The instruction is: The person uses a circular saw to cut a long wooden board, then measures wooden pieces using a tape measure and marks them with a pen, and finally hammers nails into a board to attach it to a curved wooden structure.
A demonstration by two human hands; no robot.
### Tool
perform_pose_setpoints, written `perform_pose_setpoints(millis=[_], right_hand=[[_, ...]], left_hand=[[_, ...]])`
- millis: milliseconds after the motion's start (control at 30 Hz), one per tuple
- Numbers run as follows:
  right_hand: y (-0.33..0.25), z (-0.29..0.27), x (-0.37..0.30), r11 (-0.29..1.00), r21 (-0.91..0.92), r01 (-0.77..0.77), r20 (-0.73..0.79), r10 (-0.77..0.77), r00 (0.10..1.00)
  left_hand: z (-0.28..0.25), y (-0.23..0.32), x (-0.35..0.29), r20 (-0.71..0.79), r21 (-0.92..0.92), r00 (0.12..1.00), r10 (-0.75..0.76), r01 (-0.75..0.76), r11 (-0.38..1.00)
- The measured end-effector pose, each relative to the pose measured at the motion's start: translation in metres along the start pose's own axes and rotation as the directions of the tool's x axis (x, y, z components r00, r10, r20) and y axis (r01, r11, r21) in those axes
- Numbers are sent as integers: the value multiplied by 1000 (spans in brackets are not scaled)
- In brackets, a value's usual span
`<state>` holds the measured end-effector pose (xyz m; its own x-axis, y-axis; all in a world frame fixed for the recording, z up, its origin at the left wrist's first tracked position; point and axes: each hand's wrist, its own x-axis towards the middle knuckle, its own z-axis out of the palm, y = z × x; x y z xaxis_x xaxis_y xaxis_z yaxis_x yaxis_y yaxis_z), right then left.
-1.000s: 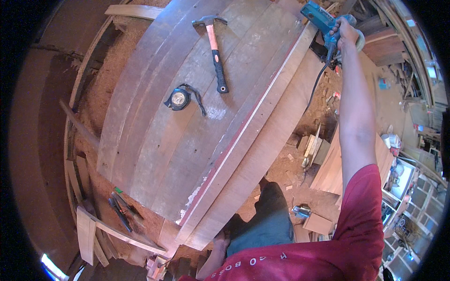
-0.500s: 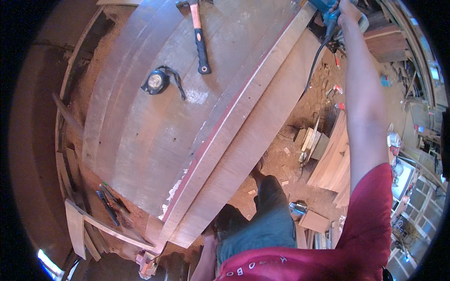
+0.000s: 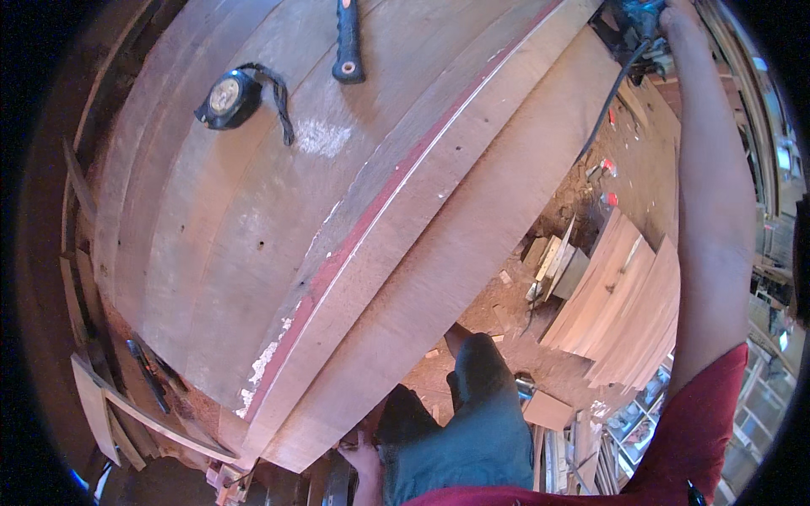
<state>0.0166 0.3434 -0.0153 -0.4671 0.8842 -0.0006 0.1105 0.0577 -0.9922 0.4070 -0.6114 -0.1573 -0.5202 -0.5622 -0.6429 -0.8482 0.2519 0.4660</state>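
At the far right, my right hand [image 3: 677,24] is closed around a blue corded power tool [image 3: 639,18]. The tool sits at the far end of a long plywood strip [image 3: 439,278] along the bench's right edge, and its black cord [image 3: 606,114] hangs beside the strip. The picture's rim cuts off part of the tool, so its exact kind does not show. Low down, my left hand [image 3: 364,460] is by the strip's near end, beside my leg. Its fingers are partly hidden, and I cannot tell whether they grip anything.
On the plank-topped bench [image 3: 211,278] lie a tape measure [image 3: 226,99] with a black strap and a hammer [image 3: 348,51]. Dark slim tools [image 3: 148,375] and curved wood offcuts [image 3: 160,422] are at the near left. Stacked boards [image 3: 612,304] and scraps cover the floor at right.
The view has shifted closer, so bench, hammer and tape measure appear larger and further left or up. My right hand still holds the power tool; my left hand shows more beside the strip's near end.
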Motion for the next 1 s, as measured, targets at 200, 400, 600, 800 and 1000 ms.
perform_pose_setpoints(millis=[200,400,600,800,1000], right_hand=[[-2,-25,59,996,-1,-93,151,92,984],[-19,-48,89,987,-72,-142,199,154,968],[-21,-58,90,985,-22,-172,310,171,935],[-38,-59,83,986,-79,-146,255,162,953],[-41,-42,66,987,-95,-127,235,146,961]], left_hand=[[0,17,-8,76,52,995,59,-63,997],[-5,-13,-3,-22,146,975,221,-215,966],[-15,-29,12,168,93,954,246,-264,960],[-19,-59,12,-39,-119,991,131,-135,984],[-24,-45,1,43,59,998,45,-47,997]])
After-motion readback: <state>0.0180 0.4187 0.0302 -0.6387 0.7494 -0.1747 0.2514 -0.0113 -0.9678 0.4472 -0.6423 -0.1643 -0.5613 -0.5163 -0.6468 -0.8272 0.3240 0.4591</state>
